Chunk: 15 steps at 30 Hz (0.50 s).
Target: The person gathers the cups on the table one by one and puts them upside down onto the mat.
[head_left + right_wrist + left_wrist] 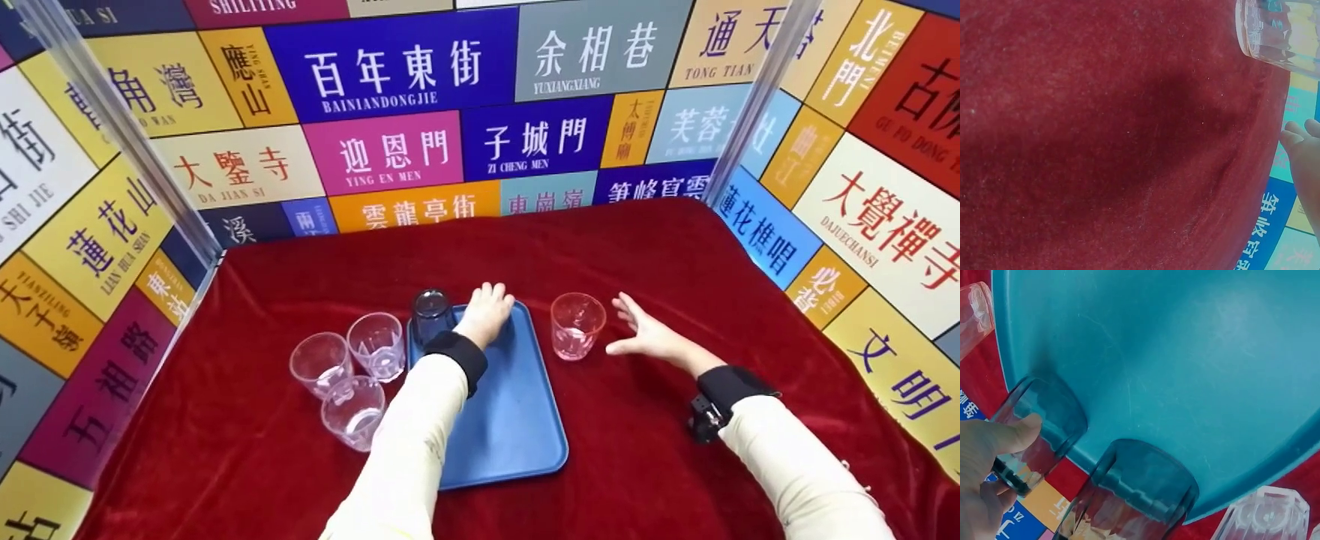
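Observation:
My left hand (486, 311) grips a dark tinted glass (1053, 422) at the far end of a blue tray (517, 420). In the left wrist view the thumb lies along that glass's side; the head view mostly hides it behind the hand. Beside it, a second dark glass (433, 319) stands upside down on the tray. A pinkish clear glass (576, 334) stands upright on the cloth, to the right of the tray. My right hand (652, 334) is held just right of the pinkish glass, fingers spread and apart from it.
Left of the tray stand three clear glasses (354, 416), close together. A dark red velvet cloth (240, 420) covers the table. Panels with colourful street-name signs (390, 67) enclose the back and sides, with clear corner posts (757, 97).

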Each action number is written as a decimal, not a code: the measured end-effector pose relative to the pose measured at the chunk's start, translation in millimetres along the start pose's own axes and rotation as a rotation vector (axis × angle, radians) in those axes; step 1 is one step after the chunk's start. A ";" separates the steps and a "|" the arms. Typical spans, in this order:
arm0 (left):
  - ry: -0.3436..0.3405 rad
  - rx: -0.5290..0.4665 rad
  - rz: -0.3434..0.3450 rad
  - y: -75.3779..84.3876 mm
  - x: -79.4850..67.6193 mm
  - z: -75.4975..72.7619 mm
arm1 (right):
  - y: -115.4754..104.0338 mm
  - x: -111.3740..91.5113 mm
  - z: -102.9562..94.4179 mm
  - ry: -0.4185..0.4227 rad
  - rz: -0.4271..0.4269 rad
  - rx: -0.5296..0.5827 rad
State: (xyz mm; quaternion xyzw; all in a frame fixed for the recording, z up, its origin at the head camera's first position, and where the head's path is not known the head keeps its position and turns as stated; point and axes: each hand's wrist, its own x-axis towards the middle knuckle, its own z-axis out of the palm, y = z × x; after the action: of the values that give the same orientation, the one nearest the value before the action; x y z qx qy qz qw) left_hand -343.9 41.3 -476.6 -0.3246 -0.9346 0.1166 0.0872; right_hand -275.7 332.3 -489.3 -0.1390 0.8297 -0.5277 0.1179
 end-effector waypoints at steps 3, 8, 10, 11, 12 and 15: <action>0.018 0.005 0.005 0.9 0.5 3.5 | 2.9 -1.1 1.3 -0.005 -0.032 0.020; 0.039 0.014 0.012 2.2 1.4 9.6 | 9.2 -6.6 2.4 -0.019 -0.118 0.037; 0.051 0.028 0.015 3.2 2.5 11.8 | 9.9 -8.0 1.3 -0.015 -0.114 0.037; 0.055 0.040 0.017 3.7 3.2 12.9 | 9.7 -8.3 0.4 -0.010 -0.105 0.039; 0.057 0.056 0.018 4.2 4.0 13.9 | 8.6 -8.6 -0.4 -0.007 -0.094 0.041; 0.054 0.086 0.014 5.2 6.0 15.7 | 3.8 -7.2 -3.3 0.001 -0.036 0.036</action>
State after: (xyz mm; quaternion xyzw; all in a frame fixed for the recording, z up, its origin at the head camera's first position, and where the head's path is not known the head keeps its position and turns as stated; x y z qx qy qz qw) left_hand -349.2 46.5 -492.6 -0.3302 -0.9237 0.1484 0.1256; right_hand -270.5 339.2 -491.0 -0.1513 0.8174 -0.5447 0.1104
